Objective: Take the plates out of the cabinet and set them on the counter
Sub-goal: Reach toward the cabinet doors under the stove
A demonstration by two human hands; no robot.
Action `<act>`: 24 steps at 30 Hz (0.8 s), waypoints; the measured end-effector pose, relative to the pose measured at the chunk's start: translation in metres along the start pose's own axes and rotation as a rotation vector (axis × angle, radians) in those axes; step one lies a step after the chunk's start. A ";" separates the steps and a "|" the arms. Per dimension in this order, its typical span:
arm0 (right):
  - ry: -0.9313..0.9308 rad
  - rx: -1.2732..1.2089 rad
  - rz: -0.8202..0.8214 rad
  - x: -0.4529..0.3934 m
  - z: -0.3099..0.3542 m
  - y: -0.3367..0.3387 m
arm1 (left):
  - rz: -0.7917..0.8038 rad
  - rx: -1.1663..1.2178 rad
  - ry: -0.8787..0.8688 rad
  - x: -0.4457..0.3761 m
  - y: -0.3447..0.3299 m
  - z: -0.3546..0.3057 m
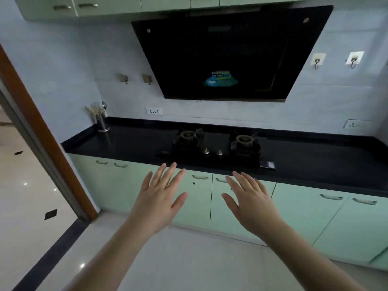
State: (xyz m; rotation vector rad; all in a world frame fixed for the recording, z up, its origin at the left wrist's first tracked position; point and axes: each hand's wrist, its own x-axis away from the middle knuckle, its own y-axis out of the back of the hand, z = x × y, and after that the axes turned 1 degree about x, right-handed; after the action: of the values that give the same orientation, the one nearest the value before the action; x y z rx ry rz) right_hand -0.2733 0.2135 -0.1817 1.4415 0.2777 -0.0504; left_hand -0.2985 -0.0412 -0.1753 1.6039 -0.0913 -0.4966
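Note:
My left hand (160, 196) and my right hand (249, 201) are held out in front of me, palms down, fingers straight and spread, holding nothing. They hover in the air before the pale green lower cabinets (195, 198), whose doors are all closed. The black counter (126, 143) runs above those doors. No plates are in view. More green cabinets (109, 5) hang along the top edge, also closed.
A two-burner gas hob (218, 143) is set into the counter's middle under a black range hood (226, 53). A steel utensil holder (101, 121) stands at the counter's left end. A wooden door frame (42, 131) and an open doorway lie to the left.

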 end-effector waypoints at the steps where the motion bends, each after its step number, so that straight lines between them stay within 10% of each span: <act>1: -0.001 0.008 0.003 -0.010 0.006 -0.006 | -0.002 0.004 -0.005 -0.007 -0.002 0.010; 24: -0.140 0.017 0.185 -0.160 -0.093 -0.154 | 0.198 0.039 -0.179 -0.214 -0.213 0.005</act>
State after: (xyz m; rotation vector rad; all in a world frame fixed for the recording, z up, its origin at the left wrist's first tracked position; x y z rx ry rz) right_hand -0.4741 0.2632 -0.3062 1.4677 0.0283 -0.0033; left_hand -0.5428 0.0520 -0.3255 1.5665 -0.3931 -0.4852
